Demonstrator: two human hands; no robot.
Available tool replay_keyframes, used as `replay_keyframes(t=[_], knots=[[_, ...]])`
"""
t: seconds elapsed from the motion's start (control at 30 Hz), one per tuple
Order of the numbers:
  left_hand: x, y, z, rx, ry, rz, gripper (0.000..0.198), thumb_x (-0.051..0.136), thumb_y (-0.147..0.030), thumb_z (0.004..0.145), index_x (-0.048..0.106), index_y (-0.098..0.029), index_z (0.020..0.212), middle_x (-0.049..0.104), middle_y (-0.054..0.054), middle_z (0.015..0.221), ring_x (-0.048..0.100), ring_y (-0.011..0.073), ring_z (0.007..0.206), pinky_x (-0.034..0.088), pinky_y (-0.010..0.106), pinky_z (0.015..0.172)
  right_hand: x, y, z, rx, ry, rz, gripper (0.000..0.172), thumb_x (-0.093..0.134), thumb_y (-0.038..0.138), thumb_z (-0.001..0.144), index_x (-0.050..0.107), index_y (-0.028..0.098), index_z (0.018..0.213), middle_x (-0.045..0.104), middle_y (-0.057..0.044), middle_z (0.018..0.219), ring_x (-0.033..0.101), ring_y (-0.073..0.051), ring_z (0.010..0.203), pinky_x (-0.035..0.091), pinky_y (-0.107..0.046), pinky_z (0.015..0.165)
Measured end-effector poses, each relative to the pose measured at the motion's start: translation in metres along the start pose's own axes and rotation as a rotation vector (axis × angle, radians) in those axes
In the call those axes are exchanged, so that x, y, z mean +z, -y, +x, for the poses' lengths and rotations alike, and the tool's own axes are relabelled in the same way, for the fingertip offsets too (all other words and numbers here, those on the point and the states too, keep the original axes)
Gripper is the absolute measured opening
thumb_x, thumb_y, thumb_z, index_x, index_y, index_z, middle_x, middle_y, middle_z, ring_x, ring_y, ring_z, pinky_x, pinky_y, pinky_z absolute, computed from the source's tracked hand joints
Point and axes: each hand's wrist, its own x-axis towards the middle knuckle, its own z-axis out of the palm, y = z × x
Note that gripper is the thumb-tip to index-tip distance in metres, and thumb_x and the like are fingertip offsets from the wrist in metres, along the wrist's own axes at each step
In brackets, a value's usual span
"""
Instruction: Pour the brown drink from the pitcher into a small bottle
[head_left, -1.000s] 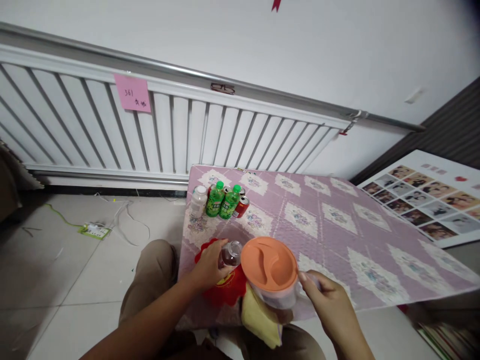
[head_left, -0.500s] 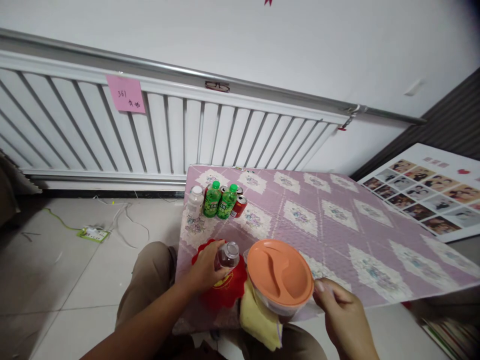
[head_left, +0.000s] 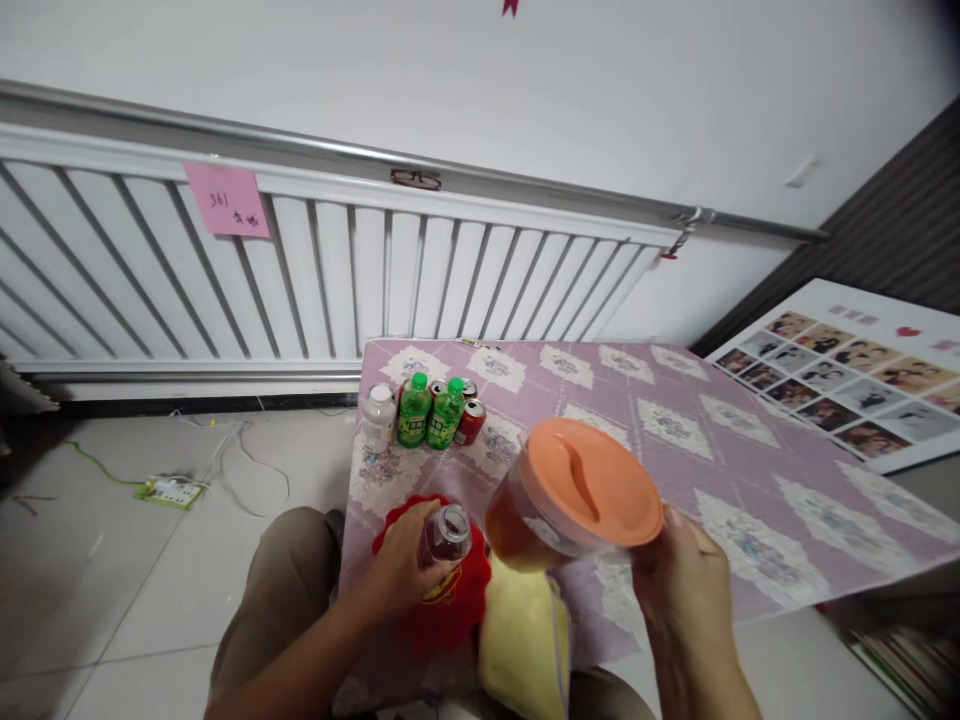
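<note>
My left hand (head_left: 405, 562) is wrapped round a clear bottle (head_left: 448, 533) with an open mouth, over a red scalloped mat (head_left: 469, 600). In my right hand (head_left: 684, 570) is a see-through pitcher (head_left: 517, 520) with an orange lid (head_left: 596, 480). The pitcher is raised off the table and tilted toward the left, with reddish-brown liquid inside. Its handle is mostly hidden by my fingers. The pitcher's left side is close to the bottle but apart from it. Beneath the pitcher lies a folded yellow cloth (head_left: 525, 640) at the table's front edge.
Two green-capped bottles (head_left: 442, 420), a white-capped bottle (head_left: 377, 420) and several cans, one a red can (head_left: 470, 422), stand at the table's back left. A floral cloth covers the table (head_left: 675, 425). Behind is a white radiator (head_left: 450, 270). A power strip (head_left: 171, 491) lies on the floor.
My right hand has grasped the pitcher's handle, lifted the pitcher from the table and tilted it leftward. The left hand still holds the clear bottle over the red mat.
</note>
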Motion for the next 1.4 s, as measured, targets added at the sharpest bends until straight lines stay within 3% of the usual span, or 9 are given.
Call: replay_keyframes(t=[0.3,0.63,0.87,1.03,1.13,1.23,1.33,1.4], knots=[[0.005,0.006,-0.002,-0.016,-0.023,0.006,0.072,0.076,-0.025,0.073,0.050,-0.019,0.140,0.057,0.016,0.146,0.052,0.0342,0.138,0.040,0.055,0.118,0.041,-0.076,0.036,-0.055,-0.059,-0.039,0.054,0.069,0.059,0.076,0.038,0.024,0.050,0.032,0.009,0.048,0.029,-0.009,0.046,0.025,-0.024,0.045],[0.009,0.011,-0.003,-0.020,-0.049,-0.005,0.072,0.076,-0.025,0.072,0.052,-0.021,0.139,0.058,0.014,0.145,0.054,0.0344,0.137,0.043,0.055,0.116,0.047,-0.132,0.046,-0.039,-0.059,-0.149,0.048,0.063,0.052,0.083,0.038,0.025,0.052,0.034,0.007,0.049,0.030,-0.010,0.049,0.026,-0.026,0.048],[0.008,0.009,-0.001,-0.039,-0.048,0.012,0.071,0.077,-0.030,0.073,0.052,-0.021,0.139,0.058,0.014,0.145,0.053,0.0345,0.137,0.041,0.054,0.117,0.041,-0.145,0.044,-0.015,-0.019,-0.206,0.050,0.061,0.057,0.083,0.037,0.025,0.053,0.035,0.007,0.050,0.031,-0.011,0.050,0.026,-0.027,0.049],[0.007,0.010,0.001,-0.026,-0.035,-0.001,0.072,0.077,-0.030,0.073,0.050,-0.021,0.139,0.057,0.014,0.146,0.051,0.0322,0.139,0.037,0.054,0.119,0.037,-0.136,0.043,0.003,0.059,-0.242,0.049,0.061,0.066,0.079,0.052,0.022,0.058,0.047,0.004,0.054,0.043,-0.013,0.054,0.035,-0.027,0.053],[0.005,0.010,0.001,-0.004,-0.031,-0.016,0.072,0.076,-0.029,0.073,0.049,-0.020,0.140,0.056,0.014,0.146,0.051,0.0318,0.139,0.036,0.053,0.120,0.026,-0.131,0.038,-0.002,0.067,-0.264,0.050,0.057,0.069,0.079,0.067,0.019,0.082,0.066,-0.003,0.075,0.059,-0.019,0.071,0.045,-0.030,0.065],[0.004,0.010,0.002,0.024,-0.039,-0.021,0.074,0.076,-0.025,0.071,0.048,-0.019,0.140,0.056,0.015,0.146,0.051,0.0321,0.138,0.037,0.053,0.119,0.010,-0.134,0.024,-0.007,-0.003,-0.309,0.053,0.050,0.065,0.083,0.065,0.019,0.106,0.070,-0.008,0.100,0.064,-0.022,0.089,0.049,-0.033,0.074],[0.004,0.011,0.003,0.048,-0.042,-0.014,0.075,0.074,-0.021,0.070,0.047,-0.018,0.140,0.055,0.016,0.146,0.050,0.0318,0.139,0.036,0.053,0.119,-0.001,-0.144,0.003,-0.023,-0.012,-0.397,0.046,0.054,0.059,0.081,0.064,0.020,0.102,0.070,-0.008,0.097,0.064,-0.024,0.090,0.050,-0.037,0.080],[0.004,0.012,0.004,0.064,-0.039,-0.014,0.075,0.073,-0.020,0.070,0.047,-0.018,0.141,0.055,0.016,0.147,0.050,0.0310,0.139,0.035,0.052,0.120,-0.002,-0.153,-0.013,-0.045,0.075,-0.467,0.037,0.059,0.054,0.078,0.065,0.020,0.092,0.071,-0.007,0.088,0.064,-0.025,0.084,0.051,-0.040,0.080]])
